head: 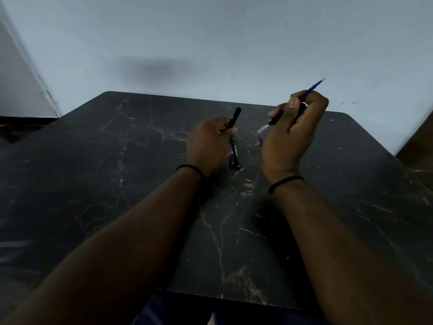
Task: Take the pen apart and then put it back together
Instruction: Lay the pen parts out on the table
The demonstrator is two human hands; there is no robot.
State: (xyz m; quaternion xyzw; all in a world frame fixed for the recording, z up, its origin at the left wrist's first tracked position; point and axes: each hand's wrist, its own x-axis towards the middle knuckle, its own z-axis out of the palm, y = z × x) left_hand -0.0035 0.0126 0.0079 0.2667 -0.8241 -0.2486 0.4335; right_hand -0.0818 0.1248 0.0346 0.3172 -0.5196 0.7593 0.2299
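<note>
Dark marble-patterned table stands against a pale wall, and both forearms reach out over it. Left hand is closed around the black pen barrel, whose upper end projects up and away from the knuckles; a further black and blue section shows below the same hand, and whether it is held or lies on the table cannot be determined. Right hand is closed around the blue refill, gripped between thumb and fingers. The refill's long axis runs diagonally: its rear end points up and away past the knuckles, while its pale tip points down and inward, toward the left hand. A small blue part appears just below that tip, too blurred to identify. Refill and barrel are apart, with a clear gap between the two hands. Judged from this separation, the pen is disassembled. Reinsertion would require bringing the two axes into line, and the right hand, holding the refill tip nearest the barrel, is placed to close the gap
</note>
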